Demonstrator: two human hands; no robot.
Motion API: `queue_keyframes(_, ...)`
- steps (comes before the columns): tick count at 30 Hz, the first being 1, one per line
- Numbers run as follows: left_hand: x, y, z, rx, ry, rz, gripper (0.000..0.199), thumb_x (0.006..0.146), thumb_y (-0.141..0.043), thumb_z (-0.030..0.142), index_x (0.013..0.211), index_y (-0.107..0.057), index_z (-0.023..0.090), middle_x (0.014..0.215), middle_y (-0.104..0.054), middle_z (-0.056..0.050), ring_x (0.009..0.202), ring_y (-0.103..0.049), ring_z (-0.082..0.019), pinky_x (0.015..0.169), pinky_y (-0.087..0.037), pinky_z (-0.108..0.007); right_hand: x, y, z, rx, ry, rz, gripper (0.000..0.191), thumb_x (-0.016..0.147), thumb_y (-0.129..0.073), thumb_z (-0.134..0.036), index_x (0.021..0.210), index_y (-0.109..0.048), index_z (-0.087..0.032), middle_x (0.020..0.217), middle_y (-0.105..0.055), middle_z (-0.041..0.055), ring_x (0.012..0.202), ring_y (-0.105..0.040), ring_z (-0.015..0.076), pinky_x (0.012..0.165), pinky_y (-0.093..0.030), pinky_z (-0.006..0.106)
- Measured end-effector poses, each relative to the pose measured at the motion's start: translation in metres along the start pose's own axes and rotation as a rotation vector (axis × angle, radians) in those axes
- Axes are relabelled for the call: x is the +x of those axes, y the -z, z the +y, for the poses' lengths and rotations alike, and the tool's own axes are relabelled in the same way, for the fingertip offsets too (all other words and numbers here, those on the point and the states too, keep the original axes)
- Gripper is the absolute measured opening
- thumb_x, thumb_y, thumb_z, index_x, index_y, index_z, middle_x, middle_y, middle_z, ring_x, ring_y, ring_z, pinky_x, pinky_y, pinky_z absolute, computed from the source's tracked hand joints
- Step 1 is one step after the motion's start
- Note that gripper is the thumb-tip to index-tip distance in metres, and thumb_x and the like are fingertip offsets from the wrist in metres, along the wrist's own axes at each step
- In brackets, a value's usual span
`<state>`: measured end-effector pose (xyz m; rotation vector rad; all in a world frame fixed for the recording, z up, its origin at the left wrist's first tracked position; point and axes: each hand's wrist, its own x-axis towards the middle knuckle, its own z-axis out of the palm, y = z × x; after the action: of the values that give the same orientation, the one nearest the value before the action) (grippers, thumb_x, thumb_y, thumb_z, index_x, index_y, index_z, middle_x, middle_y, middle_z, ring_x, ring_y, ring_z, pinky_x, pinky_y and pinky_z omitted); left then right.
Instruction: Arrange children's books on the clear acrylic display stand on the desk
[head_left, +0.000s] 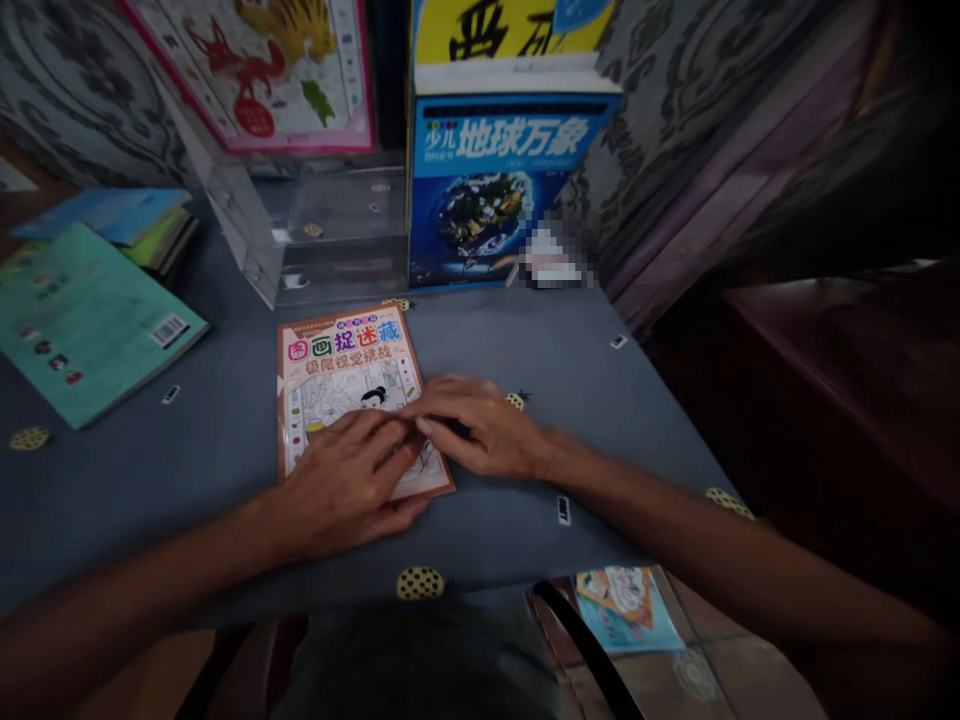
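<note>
- One brown-bordered picture book [337, 375] lies face up on the counter [510, 540] in the head view.
- Left hand [356, 480]: palm down across the cover, fingers loosely bent — whether its grip pinches anything, I cannot tell.
- Right hand [484, 425]: fingertips meeting the left hand's above the book — any pinch in that grip is hidden.

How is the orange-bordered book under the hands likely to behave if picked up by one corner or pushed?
The orange-bordered book looks thin, so it would probably be light and sag somewhat. Lying flat on the gray table, it would likely slide rather than roll or tip.
</note>
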<state>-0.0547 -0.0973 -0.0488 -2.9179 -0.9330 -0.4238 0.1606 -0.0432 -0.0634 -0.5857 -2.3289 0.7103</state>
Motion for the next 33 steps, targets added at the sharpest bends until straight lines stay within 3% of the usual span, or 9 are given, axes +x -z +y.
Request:
queue_keyframes(9, -0.001, -0.003, 0.000, 0.038, -0.010, 0.015, 0.039, 0.094, -0.054, 0.041, 0.119, -0.061, 0.012, 0.115, -0.068, -0.013, 0.105, -0.061, -0.028, 0.090, -0.053, -0.044, 0.019, -0.002, 0.017, -0.087, -0.080, -0.022, 0.025, 0.100, -0.046, -0.024, 0.110, -0.067, -0.015, 0.105, -0.070, 0.0110, 0.102, -0.061, 0.0233, 0.094, -0.048, 0.041)
queue_keyframes(16, -0.002, -0.002, 0.000, -0.004, -0.008, 0.030, 0.044, 0.092, -0.059, 0.043, 0.120, -0.060, 0.010, 0.114, -0.068, -0.013, 0.109, -0.060, -0.030, 0.093, -0.051, -0.046, 0.063, -0.003, 0.051, -0.323, -0.259, -0.038, 0.029, 0.097, -0.049, -0.023, 0.122, -0.063, -0.016, 0.125, -0.063, 0.0134, 0.115, -0.054, 0.0275, 0.098, -0.042, 0.045)
queue_keyframes(21, 0.000, 0.001, -0.005, -0.116, 0.056, -0.011, 0.046, 0.095, -0.054, 0.050, 0.122, -0.059, 0.014, 0.120, -0.065, -0.012, 0.111, -0.058, -0.028, 0.096, -0.049, -0.046, 0.068, -0.013, 0.049, -0.417, -0.314, -0.040, 0.041, 0.098, -0.044, -0.024, 0.137, -0.055, -0.014, 0.144, -0.054, 0.0170, 0.135, -0.046, 0.0290, 0.111, -0.035, 0.050)
queue_keyframes(26, -0.004, -0.007, -0.042, -0.068, 0.197, -0.020, 0.043, 0.101, -0.043, 0.042, 0.135, -0.053, 0.017, 0.135, -0.060, -0.013, 0.128, -0.051, -0.027, 0.110, -0.040, -0.049, 0.048, -0.018, 0.032, -0.510, -0.374, -0.096, 0.049, 0.100, -0.041, -0.030, 0.145, -0.047, -0.011, 0.157, -0.040, 0.0190, 0.148, -0.033, 0.0307, 0.118, -0.029, 0.053)
queue_keyframes(30, -0.021, -0.013, -0.086, 0.018, 0.465, 0.009, 0.047, 0.101, -0.039, 0.043, 0.138, -0.052, 0.015, 0.146, -0.051, -0.017, 0.134, -0.045, -0.032, 0.110, -0.038, -0.052, 0.028, -0.021, 0.009, -0.561, -0.403, -0.127, 0.052, 0.101, -0.043, -0.034, 0.147, -0.045, -0.010, 0.159, -0.036, 0.0214, 0.149, -0.032, 0.0329, 0.120, -0.028, 0.055)
queue_keyframes(33, -0.033, -0.013, -0.103, 0.026, 0.659, 0.064, 0.052, 0.099, -0.040, 0.043, 0.139, -0.049, 0.012, 0.147, -0.049, -0.021, 0.135, -0.045, -0.036, 0.110, -0.037, -0.055, 0.011, -0.028, -0.010, -0.551, -0.379, -0.149, 0.056, 0.101, -0.045, -0.041, 0.148, -0.044, -0.013, 0.160, -0.034, 0.0220, 0.150, -0.030, 0.0350, 0.120, -0.028, 0.058)
